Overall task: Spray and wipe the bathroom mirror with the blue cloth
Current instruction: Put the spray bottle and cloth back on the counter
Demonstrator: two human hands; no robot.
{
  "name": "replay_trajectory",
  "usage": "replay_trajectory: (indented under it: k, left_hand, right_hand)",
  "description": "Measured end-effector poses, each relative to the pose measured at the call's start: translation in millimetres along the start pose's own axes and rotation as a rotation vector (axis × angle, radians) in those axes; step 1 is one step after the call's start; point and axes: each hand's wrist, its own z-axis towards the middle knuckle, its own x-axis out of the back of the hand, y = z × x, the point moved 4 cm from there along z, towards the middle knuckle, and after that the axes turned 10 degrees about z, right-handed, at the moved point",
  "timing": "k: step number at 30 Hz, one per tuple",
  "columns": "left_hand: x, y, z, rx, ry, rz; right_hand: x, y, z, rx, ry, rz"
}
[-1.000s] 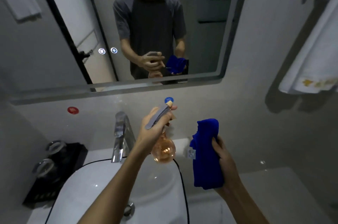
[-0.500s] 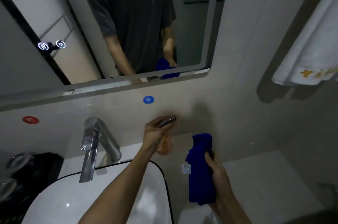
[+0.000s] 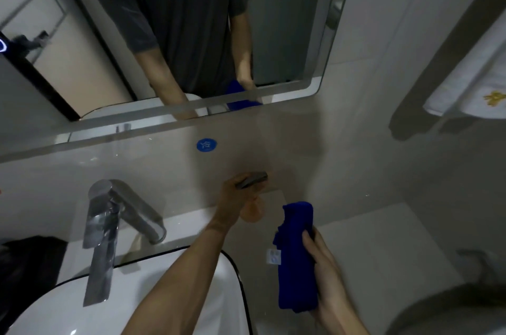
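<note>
The bathroom mirror [image 3: 287,19] fills the upper part of the view and reflects my torso and arms. My left hand [image 3: 232,197] grips a spray bottle [image 3: 253,207] with an amber round body and grey head, low by the back wall beside the basin. My right hand [image 3: 325,271] holds the folded blue cloth [image 3: 297,258] upright over the counter, a white label showing on its left edge. Cloth and bottle are apart, the cloth to the right.
A chrome tap [image 3: 109,225] stands over the white basin [image 3: 213,307] at lower left. A blue round sticker [image 3: 206,145] is on the wall under the mirror. A white towel [image 3: 471,88] hangs at right. A dark tray [image 3: 27,266] sits at far left.
My left hand has lowered the spray bottle from in front of the mirror down toward the counter by the wall. The view has tilted down and right. The cloth stays in my right hand.
</note>
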Motion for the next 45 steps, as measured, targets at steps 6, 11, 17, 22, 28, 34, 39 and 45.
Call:
replay_trajectory:
  k: [6, 11, 17, 22, 28, 34, 39, 45]
  left_hand:
    - [-3.4, -14.2, 6.7, 0.038, -0.018, -0.034]
    - [-4.1, -24.6, 8.2, 0.057, -0.02, -0.072]
    - [-10.0, -30.3, 10.8, 0.087, -0.033, -0.061]
    - [-14.0, -34.6, 9.5, 0.087, -0.036, -0.059]
    - [-14.7, -38.3, 12.3, 0.075, -0.06, -0.067]
    - [-9.2, -37.0, 11.0, 0.027, -0.108, 0.144]
    - [14.4, -19.1, -9.1, -0.097, -0.045, 0.301]
    - [37.5, 30.5, -63.1, -0.14, -0.222, 0.347]
  right_hand:
    - [3.3, 5.8, 7.4, -0.016, -0.011, 0.077]
    - [4.4, 6.1, 10.6, -0.028, -0.019, 0.098]
    - [3.5, 8.3, 13.2, -0.015, -0.026, 0.09]
    - [-2.8, 4.1, 9.5, 0.012, -0.022, 0.031]
    - [-1.6, 4.6, 13.9, -0.011, -0.054, 0.084]
    - [-0.1, 11.4, 18.8, -0.044, -0.03, 0.063]
    - [-9.3, 5.9, 14.5, -0.127, -0.074, 0.016]
    - [-38.0, -4.6, -10.8, -0.244, -0.322, -0.096]
